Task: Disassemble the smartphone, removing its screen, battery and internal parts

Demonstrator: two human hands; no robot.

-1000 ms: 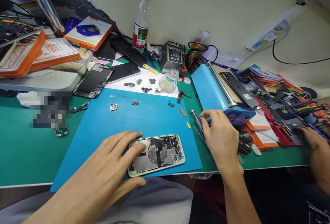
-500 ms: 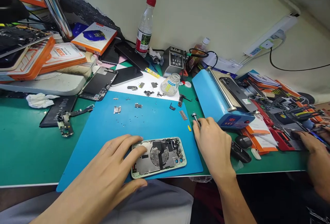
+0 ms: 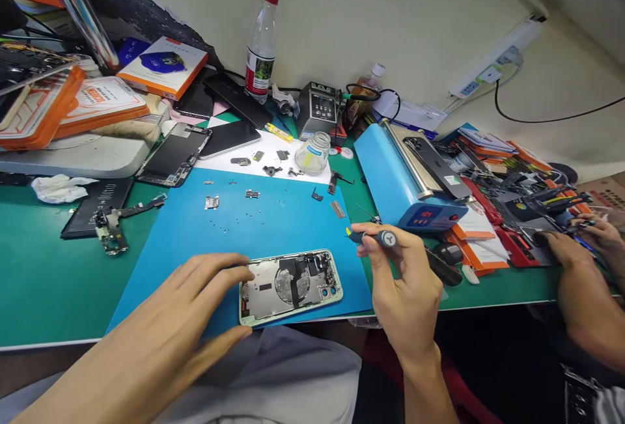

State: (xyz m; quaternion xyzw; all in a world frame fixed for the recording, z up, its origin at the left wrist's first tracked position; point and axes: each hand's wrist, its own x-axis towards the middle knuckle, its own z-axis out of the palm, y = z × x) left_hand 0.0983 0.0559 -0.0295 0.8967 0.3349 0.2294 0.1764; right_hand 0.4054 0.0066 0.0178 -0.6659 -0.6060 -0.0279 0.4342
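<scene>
An opened phone housing (image 3: 290, 286) lies face up near the front edge of a blue work mat (image 3: 273, 215). My left hand (image 3: 166, 333) rests on the mat with its fingers spread, the fingertips touching the housing's left end. My right hand (image 3: 403, 281) is raised just right of the mat, its fingers pinched round a dark screwdriver (image 3: 375, 237) held level with its round cap facing me. Small screws and metal brackets (image 3: 211, 202) lie scattered on the mat beyond the housing.
A blue heating machine (image 3: 405, 180) stands right of the mat, a glass jar (image 3: 312, 152), soldering station (image 3: 319, 107) and water bottle (image 3: 258, 46) behind it. Phone screens (image 3: 173, 154) and orange boxes (image 3: 100, 98) crowd the left. Another person's hands (image 3: 581, 248) work at the far right.
My right hand has picked the screwdriver up from the table beside the mat and lifted it toward me. My left hand stays on the housing. The view has shifted slightly.
</scene>
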